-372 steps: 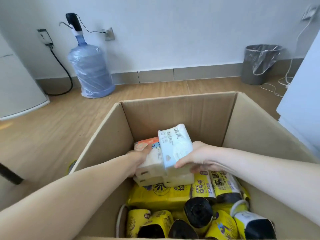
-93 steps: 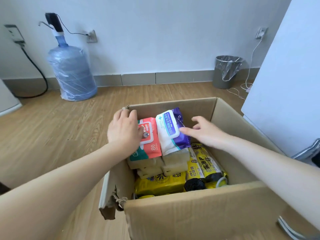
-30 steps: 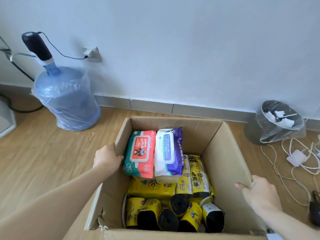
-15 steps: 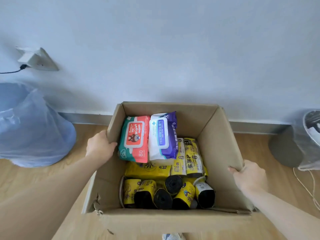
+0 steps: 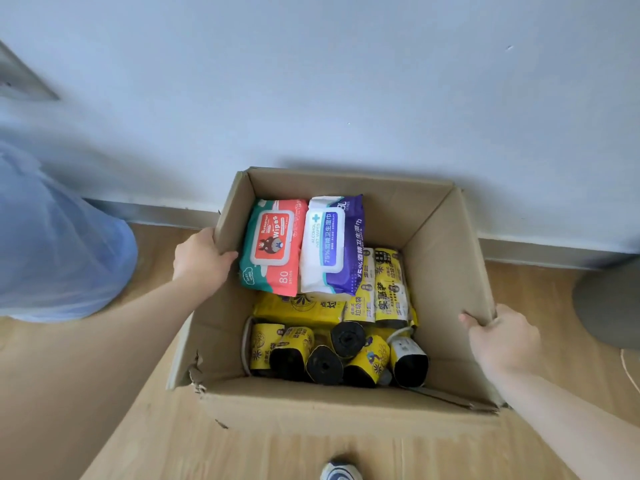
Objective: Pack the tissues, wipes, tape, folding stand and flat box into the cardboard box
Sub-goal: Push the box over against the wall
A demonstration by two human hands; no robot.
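The open cardboard box sits close to the wall, flaps up. My left hand grips its left wall near the top, and my right hand grips its right wall. Inside at the back lie a red and green wipes pack and a white and purple alcohol wipes pack, side by side. Below them are yellow bag packs and several black rolls with yellow labels. The tissues are hidden under the wipes. Tape, folding stand and flat box are out of sight.
A blue water jug in plastic wrap stands at the left by the wall. A grey bin is at the right edge. A thin white cable lies on the wooden floor. My shoe tip shows at the bottom.
Since the wipes went in, both hands took hold of the box walls. The box has slid toward the wall, and the jug and bin have drifted to the frame edges.
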